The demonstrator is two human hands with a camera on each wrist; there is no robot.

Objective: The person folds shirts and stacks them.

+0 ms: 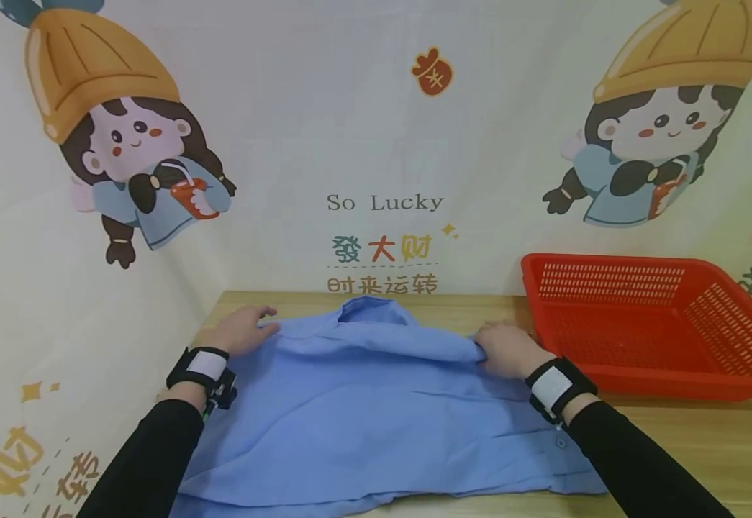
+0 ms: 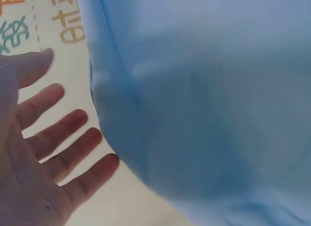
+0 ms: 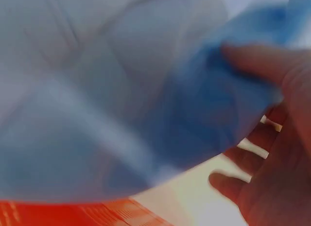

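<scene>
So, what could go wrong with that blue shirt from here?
The shirt might pull askew: the right hand grips one side of it, while the left hand has its fingers spread and isn't gripping the cloth. Also, the red basket sits close beside the right hand, so a wide sideways move could bump it.

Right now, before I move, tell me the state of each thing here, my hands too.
Blue shirt: laid out, creased, a fold along its far right part.
Collar: at the shirt's far side.
Left hand: fingers spread, at the shirt's edge.
Right hand: holding the shirt's edge.
Wrist straps: worn, one per wrist.
Red basket: upright, right of the shirt.
</scene>
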